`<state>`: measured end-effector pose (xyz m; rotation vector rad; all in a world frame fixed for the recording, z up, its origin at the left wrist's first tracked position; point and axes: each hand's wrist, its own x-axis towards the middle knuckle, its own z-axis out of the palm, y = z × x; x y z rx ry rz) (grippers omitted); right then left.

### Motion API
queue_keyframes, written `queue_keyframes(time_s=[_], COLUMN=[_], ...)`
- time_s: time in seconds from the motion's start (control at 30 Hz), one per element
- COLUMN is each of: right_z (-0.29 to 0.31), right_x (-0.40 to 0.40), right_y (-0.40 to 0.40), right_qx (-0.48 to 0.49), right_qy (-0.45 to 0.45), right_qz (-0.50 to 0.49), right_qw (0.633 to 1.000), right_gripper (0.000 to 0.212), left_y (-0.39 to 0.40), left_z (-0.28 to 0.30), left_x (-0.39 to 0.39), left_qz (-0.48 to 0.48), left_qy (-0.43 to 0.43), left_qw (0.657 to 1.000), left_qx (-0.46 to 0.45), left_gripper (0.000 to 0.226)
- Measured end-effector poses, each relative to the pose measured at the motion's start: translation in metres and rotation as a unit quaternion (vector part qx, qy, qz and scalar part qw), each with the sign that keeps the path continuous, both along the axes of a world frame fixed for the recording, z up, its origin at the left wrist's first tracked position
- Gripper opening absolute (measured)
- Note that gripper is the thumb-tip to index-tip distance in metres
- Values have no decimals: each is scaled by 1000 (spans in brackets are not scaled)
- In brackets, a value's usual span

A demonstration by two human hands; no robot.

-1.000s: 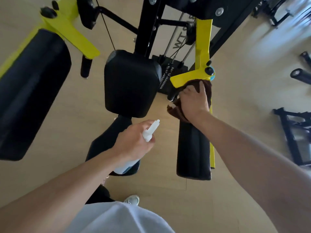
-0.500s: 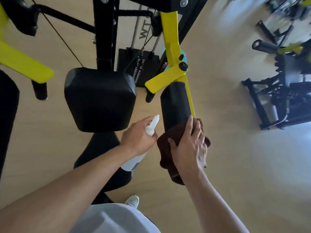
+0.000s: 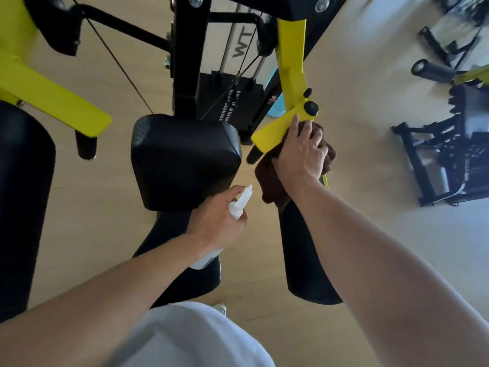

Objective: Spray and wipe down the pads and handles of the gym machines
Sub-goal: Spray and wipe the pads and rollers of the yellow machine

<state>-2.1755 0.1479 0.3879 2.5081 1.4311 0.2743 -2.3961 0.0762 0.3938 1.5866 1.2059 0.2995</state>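
The step in hand was judged to be the wiping of the right arm pad (image 3: 304, 255) of the yellow-framed machine. The right hand (image 3: 300, 152) lay on a brown cloth (image 3: 270, 185), its fingers curled over the cloth and pressing it against the pad's upper end, just below the yellow bracket (image 3: 275, 131); the index fingertip touched that bracket. The cloth looked soft and napped, and bunched out beside the palm and beyond the knuckles. The pad was long, rounded and covered in smooth black vinyl, and extended from under the palm toward the person.

The left hand (image 3: 219, 221) clasped a white spray bottle (image 3: 239, 202), fingers wrapped about its neck, the nozzle projecting past the thumb toward the cloth. The bottle appeared to be rigid, smooth plastic.

Beyond the left knuckles stood the blocky black back pad (image 3: 185, 160), finely textured. The next move probably called for a firm stroke along the pad's length; the handles appeared to be yet to be wiped.
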Motion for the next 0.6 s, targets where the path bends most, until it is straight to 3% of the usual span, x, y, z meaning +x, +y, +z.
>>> queue_keyframes(time_s=[0.23, 0.37, 0.47, 0.6], right_z=[6, 7, 7, 14], right_x=[-3, -17, -33, -55], right_y=[-23, -68, -104, -168], right_qx=[-31, -88, -193, -308], right_qy=[1, -80, -170, -219], right_qz=[60, 129, 181, 265], right_qw=[998, 985, 949, 887], right_gripper=[84, 76, 70, 49], left_y=[-26, -44, -57, -76], left_z=[-9, -4, 0, 3], left_x=[-16, -13, -11, -12], left_qz=[29, 43, 64, 69], left_qy=[14, -5, -14, -19], left_qw=[999, 999, 998, 995], left_qx=[10, 15, 24, 62], left_gripper=[52, 49, 50, 53])
